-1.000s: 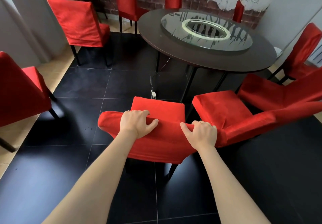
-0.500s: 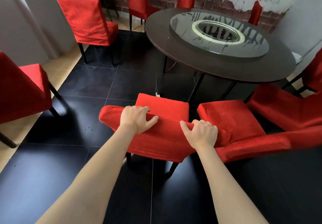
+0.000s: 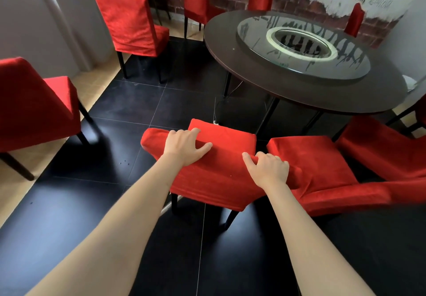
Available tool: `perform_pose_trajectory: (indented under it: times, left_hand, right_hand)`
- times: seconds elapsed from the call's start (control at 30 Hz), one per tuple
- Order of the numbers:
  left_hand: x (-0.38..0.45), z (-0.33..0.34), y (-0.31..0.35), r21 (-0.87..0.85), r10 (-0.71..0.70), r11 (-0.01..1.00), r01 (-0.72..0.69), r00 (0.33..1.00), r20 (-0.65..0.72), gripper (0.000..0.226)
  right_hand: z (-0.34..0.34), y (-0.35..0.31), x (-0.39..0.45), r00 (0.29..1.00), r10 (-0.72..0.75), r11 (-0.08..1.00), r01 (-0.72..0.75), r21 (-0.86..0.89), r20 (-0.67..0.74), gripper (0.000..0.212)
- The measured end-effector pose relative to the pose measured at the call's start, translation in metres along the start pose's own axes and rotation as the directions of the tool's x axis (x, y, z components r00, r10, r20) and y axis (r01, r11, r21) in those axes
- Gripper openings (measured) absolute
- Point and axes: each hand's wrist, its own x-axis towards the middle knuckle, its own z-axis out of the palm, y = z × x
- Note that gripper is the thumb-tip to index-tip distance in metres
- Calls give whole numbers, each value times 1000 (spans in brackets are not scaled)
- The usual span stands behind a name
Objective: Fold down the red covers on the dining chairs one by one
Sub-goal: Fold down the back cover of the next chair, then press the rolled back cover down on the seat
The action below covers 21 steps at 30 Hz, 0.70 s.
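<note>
Hands of the person are both on the top of the nearest chair (image 3: 221,139), which stands in the middle of the view with its back toward the camera. The left hand (image 3: 184,148) lies over the top edge of the backrest, its fingers bent over the front side and the thumb stretched to the right, so it grips the red cover (image 3: 207,180) there. The right hand (image 3: 268,169) is closed on the same cover near the right corner of the backrest; the cloth is bunched under its knuckles and a fold runs down from it. The cover hangs over the back of the chair, and its lower hem ends above the dark legs (image 3: 230,219). The red seat shows beyond the hands, pointing to the round surface (image 3: 230,49), which is dark brown and carries a glass turntable (image 3: 345,65) with a pale ring in the centre. Just beside the held chair, on the right, stands a second chair (image 3: 318,157), and its seat almost touches the right hand; a third chair (image 3: 380,148) is behind it, next to the surface edge. On the left a chair (image 3: 34,111) stands apart, partly on the beige floor strip, and another chair (image 3: 129,23) is farther back near the grey wall. Three more red chairs stand at the far side, before a wall painted like bricks with black writing. The floor (image 3: 138,106) under the chairs is made of black tiles.
</note>
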Motion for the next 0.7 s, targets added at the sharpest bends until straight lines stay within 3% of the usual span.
perform_pose_trajectory:
  times: [0.27,0.43,0.7]
  left_hand:
    - [-31,-48,-98,-46,-146,989,141,983,-111,66]
    - [-47,-72,-169,-18,-246,969,246,960,-134,66]
    - [-55,-101,-284,-52,-282,960,277,944,-172,63]
  right_hand:
    - [-24,-52,6,993,-106,989,110,94,-44,75]
    - [-50,-130,16,966,-251,952,257,167,-55,79]
    - [-67,-277,27,926,-374,909,375,183,-42,78]
